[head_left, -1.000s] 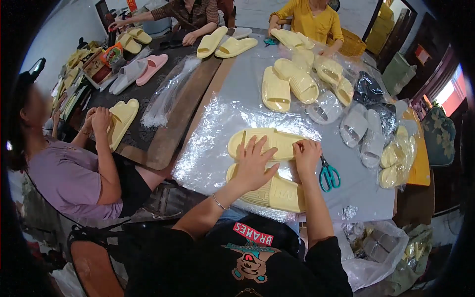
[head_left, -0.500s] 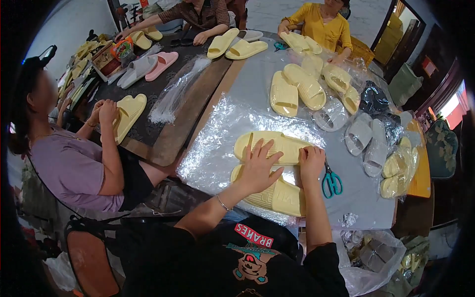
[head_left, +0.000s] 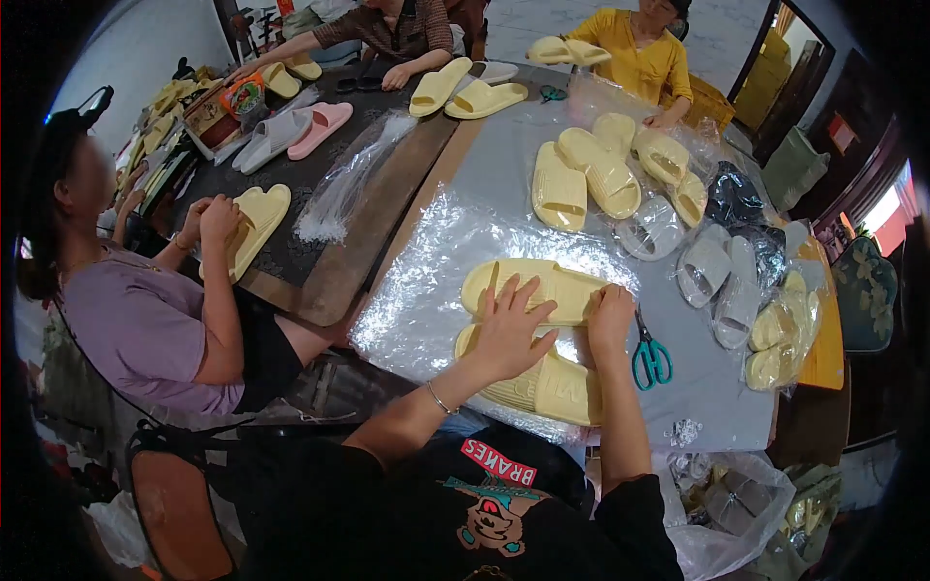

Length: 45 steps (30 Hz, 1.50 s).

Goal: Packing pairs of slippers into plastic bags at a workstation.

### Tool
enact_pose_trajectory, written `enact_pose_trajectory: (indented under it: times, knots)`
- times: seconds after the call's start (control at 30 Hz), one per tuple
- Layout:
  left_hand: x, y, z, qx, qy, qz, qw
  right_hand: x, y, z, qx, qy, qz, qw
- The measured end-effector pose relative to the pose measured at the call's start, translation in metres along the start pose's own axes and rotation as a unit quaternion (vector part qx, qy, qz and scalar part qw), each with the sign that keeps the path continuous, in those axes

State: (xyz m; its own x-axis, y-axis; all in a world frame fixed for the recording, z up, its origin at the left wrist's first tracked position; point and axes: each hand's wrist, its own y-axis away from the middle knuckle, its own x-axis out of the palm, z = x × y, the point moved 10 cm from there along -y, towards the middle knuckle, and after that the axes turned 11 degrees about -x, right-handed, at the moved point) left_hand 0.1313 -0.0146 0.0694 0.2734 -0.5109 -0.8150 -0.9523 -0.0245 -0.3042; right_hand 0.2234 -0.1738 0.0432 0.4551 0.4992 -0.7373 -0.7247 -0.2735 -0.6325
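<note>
Two pale yellow slippers lie side by side in front of me, on a pile of clear plastic bags [head_left: 412, 257]. My left hand [head_left: 509, 334] rests with fingers spread across the upper parts of both the farther slipper [head_left: 572, 286] and the nearer slipper [head_left: 552, 387]. At the heel end of the farther slipper, my right hand [head_left: 610, 315] has its fingers drawn together in a pinch; what is between them, if anything, is hidden. Teal-handled scissors [head_left: 651, 358] lie just right of my right hand.
Yellow slippers [head_left: 605, 174] and bagged grey slippers [head_left: 727, 286] cover the table's right side. A person in a purple shirt [head_left: 145, 324] handles a yellow slipper [head_left: 260, 221] at left. Across the table sits a person in yellow [head_left: 639, 53]. A plastic sack [head_left: 727, 523] stands below the right edge.
Across the table, the person in yellow has raised a pair of yellow slippers up and leftward. My hands stay in nearly the same place on the slippers.
</note>
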Motion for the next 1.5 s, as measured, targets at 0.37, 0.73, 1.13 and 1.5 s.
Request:
enact_pose_trajectory:
  times: [0.37, 0.73, 1.13, 1.5]
  knots:
    - [0.002, 0.005, -0.002, -0.007, -0.006, 0.008, 1.000, -0.028, 0.004, -0.024, 0.092, -0.089, -0.062, 0.990]
    - [0.010, -0.005, 0.005, 0.005, 0.004, 0.016, 1.000, -0.176, 0.143, -0.099, 0.316, -0.099, -0.117, 0.936]
    - [0.016, -0.003, -0.001, 0.020, 0.005, 0.028, 0.999, -0.212, 0.233, -0.101, 0.215, 0.159, -0.084, 0.960]
    - [-0.015, 0.033, 0.057, -0.255, 0.159, 0.114, 0.947, -0.173, 0.135, -0.008, 0.085, 0.002, -0.051, 0.995]
